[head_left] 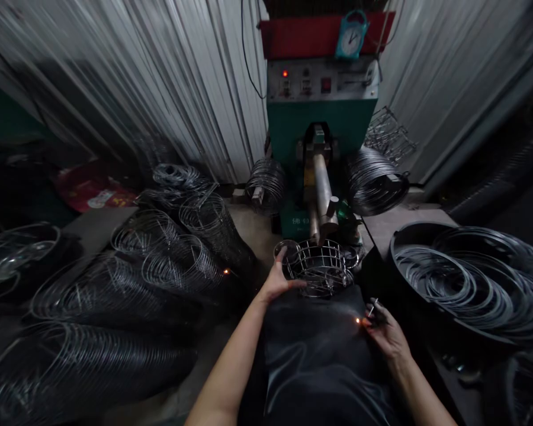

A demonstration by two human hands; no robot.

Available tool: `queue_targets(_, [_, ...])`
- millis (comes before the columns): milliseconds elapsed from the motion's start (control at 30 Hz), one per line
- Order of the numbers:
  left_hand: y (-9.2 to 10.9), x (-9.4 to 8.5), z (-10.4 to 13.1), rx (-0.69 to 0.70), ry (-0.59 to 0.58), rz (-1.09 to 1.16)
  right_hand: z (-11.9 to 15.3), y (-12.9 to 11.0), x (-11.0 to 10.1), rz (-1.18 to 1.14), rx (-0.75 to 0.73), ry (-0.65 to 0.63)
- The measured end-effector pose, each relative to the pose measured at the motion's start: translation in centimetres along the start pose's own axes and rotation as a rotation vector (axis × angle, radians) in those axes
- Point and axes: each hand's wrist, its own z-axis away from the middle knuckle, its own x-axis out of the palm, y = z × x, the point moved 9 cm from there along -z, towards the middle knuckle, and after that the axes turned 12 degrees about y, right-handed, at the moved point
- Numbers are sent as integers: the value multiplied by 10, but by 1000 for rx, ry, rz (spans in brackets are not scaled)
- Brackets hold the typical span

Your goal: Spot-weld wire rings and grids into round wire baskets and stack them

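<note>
The person's left hand (276, 281) gripped the near-left side of a round wire basket (324, 257), its thumb stretched along the lower edge and its fingers at the rim. The basket sat in front of the green spot welder (293, 127), just under the tip of its electrode arm (322, 186); whether the two touched could not be told. The right hand (386, 334), in front of the welder and to its right, pinched a short metal piece (373, 307) between curled fingers — a bright spark (357, 320) glowed beside the fingertips. Another spark (226, 271) hung to the welder's left. Between the forearms lay a dark apron (311, 349) with a dull shine.

Against the welder's left side was a small wire coil (266, 177), against its right a thicker coil (373, 177). Farther right, a black tub (430, 322) held loose wire rings (439, 284); well to the left, long wire spirals (115, 349) lay in rows, a red bag (93, 189) beyond them. On the welder's control panel (313, 83) a red lamp (285, 73) was lit, and above it hung a blue clock (352, 40) — with corrugated metal sheeting (182, 89) behind.
</note>
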Motion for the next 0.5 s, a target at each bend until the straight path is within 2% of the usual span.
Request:
queue_targets(67, [-26,3,8,-74,23,135,4,-11,-3,145,-175,62])
queue_targets(133, [-41,7,12,-107,60,229,10,-17,-4,371,-390,74])
queue_targets(233, [-43,8,12,-108,94,283,18,-12,-1,675,-608,-22])
queue_targets(300, [-32,1,13,-77,114,258,24,-13,5,780,-670,-98])
queue_targets(367, [-14,-9,18,-3,123,148,37,-25,24,853,-722,-225])
queue_targets(433, [10,-14,26,97,98,-35,61,-43,56,921,-779,-408])
queue_targets(500, [33,-10,35,189,41,-223,86,-60,92,996,-817,-559])
